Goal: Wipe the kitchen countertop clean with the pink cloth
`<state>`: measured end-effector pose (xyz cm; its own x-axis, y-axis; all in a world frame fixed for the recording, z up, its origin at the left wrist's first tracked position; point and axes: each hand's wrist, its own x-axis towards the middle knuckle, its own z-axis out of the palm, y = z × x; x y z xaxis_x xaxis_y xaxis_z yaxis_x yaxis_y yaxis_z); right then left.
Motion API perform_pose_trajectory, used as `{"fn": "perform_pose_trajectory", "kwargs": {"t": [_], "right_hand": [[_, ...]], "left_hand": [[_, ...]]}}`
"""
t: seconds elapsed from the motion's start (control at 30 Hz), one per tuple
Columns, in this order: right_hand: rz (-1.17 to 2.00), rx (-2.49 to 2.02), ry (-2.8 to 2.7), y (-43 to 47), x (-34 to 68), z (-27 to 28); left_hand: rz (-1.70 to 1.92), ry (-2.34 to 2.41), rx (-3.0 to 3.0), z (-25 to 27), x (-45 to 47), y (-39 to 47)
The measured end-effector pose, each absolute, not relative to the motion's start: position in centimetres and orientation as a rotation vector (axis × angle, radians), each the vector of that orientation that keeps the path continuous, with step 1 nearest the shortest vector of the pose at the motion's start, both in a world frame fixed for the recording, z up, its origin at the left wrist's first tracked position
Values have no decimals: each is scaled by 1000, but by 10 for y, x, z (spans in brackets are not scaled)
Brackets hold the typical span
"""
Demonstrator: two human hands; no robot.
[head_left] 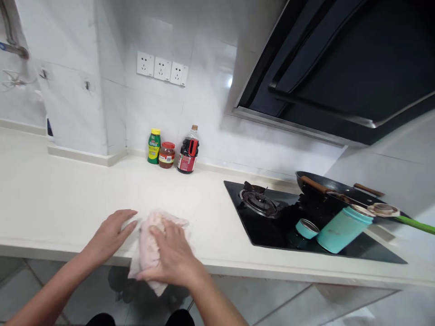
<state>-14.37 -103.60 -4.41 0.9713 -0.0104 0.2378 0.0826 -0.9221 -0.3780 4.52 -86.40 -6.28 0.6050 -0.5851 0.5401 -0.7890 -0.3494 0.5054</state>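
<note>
My right hand [173, 256] lies over a crumpled pale pink cloth [149, 246] at the front edge of the white counter [84, 194]. Its fingers grip the bunched fabric against the top, and part of the cloth hangs down over the edge. Just left of the cloth, my left hand [113, 235] hovers at the counter with its fingers stretched out and nothing in them. A small gap separates it from the cloth.
Against the wall stand a green bottle with yellow cap [154, 147], a red-lidded jar [166, 155] and a bottle of dark sauce [188, 151]. To the right, the black gas stove [244, 222] holds a wok [326, 181], a turquoise canister [345, 231] and a turquoise lid [306, 229]. A range hood [326, 68] overhangs it.
</note>
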Motion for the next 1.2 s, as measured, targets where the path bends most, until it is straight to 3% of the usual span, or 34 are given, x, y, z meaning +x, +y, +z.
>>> {"fn": "perform_pose_trajectory", "kwargs": {"t": [0.23, 0.5, 0.73, 0.87, 1.03, 1.2], "right_hand": [[-585, -2793, -139, -1060, -171, -56], [-1245, -2904, 629, -1214, -350, -128], [-1248, -2848, 1257, -1274, -414, -149], [-1247, -2931, 984, -1240, -376, -146], [-1348, -2901, 612, -1125, -273, -136], [-1004, -2860, 225, -997, -157, -101]], "left_hand": [[610, -1124, 2345, -59, 52, -848], [480, -1113, 2432, -65, 61, -839], [459, -1034, 2318, -59, 49, -842], [453, -1016, 2273, -56, 41, -843], [416, -1052, 2171, -50, 34, -840], [352, -1076, 1942, -44, 31, -831]]}}
